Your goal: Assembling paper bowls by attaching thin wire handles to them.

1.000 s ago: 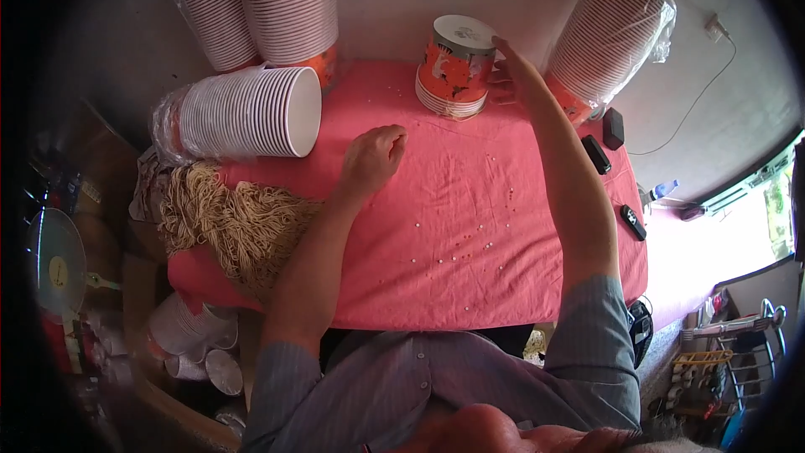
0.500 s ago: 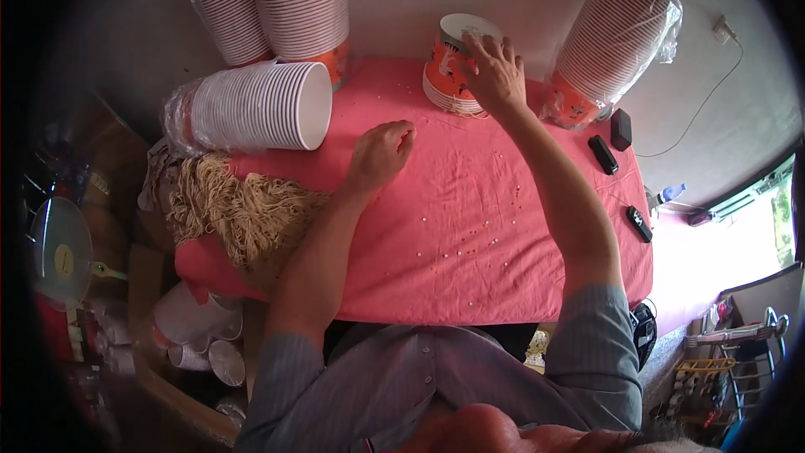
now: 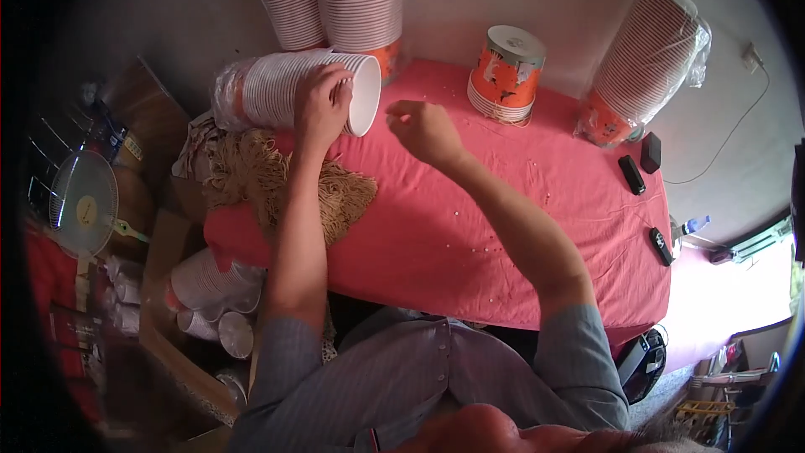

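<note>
A stack of nested white paper buckets (image 3: 277,88) lies on its side at the left, its open mouth facing right. In front of its rims is my left hand (image 3: 325,105), fingers loosely bent and thumb apart; whether it touches the stack I cannot tell. Just right of the mouth hovers my right hand (image 3: 429,132), its fingers curled inward; anything between them is too small to make out. Below my left hand spreads a heap of tan strings (image 3: 335,201). Farther right, a short stack of orange-printed buckets (image 3: 506,75) stands upside down, with string around its lower rims.
Tall plastic-wrapped bucket stacks (image 3: 359,0) stand at the back left, and another wrapped stack (image 3: 641,67) leans at the right. Dark small devices (image 3: 631,174) lie along the right edge of the pink cloth (image 3: 402,273). A cardboard box (image 3: 172,344) holding buckets sits lower left.
My right hand has left the upside-down orange stack and come left to the lying stack's mouth. My left hand has moved left in front of that stack. The view has shifted left.
</note>
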A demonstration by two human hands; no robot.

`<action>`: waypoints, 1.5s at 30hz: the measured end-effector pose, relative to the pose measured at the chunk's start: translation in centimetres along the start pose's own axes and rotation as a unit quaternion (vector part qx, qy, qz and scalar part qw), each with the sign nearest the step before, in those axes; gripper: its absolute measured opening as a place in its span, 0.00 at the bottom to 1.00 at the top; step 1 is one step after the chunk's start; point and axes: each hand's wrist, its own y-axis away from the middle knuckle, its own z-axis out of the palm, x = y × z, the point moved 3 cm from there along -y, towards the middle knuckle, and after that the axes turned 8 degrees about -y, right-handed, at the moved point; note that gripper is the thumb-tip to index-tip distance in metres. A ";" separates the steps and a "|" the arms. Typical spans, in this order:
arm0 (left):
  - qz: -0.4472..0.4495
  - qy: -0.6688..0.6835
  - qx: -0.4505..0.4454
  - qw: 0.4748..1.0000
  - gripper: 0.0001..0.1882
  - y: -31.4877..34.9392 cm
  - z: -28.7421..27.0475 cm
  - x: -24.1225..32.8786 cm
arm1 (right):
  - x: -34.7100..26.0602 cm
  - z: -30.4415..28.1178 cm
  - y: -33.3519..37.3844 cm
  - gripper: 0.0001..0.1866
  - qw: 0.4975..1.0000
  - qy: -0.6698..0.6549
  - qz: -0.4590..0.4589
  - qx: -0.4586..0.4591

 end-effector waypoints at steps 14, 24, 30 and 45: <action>0.002 0.025 -0.059 0.998 0.16 0.6 0.0 -0.6 | -1.3 7.2 -3.3 0.15 0.996 -0.078 0.036 0.004; 0.016 0.010 -0.070 0.997 0.22 0.5 0.4 -0.3 | -2.1 6.6 -1.8 0.18 0.996 -0.021 0.063 0.068; -0.014 0.015 -0.080 0.997 0.20 1.1 0.0 -0.6 | -1.7 -0.1 1.1 0.17 0.995 0.065 0.021 0.074; -0.105 -0.016 -0.348 0.931 0.09 7.0 -10.5 -1.3 | -4.0 -13.2 10.5 0.08 0.958 0.282 -0.055 -0.015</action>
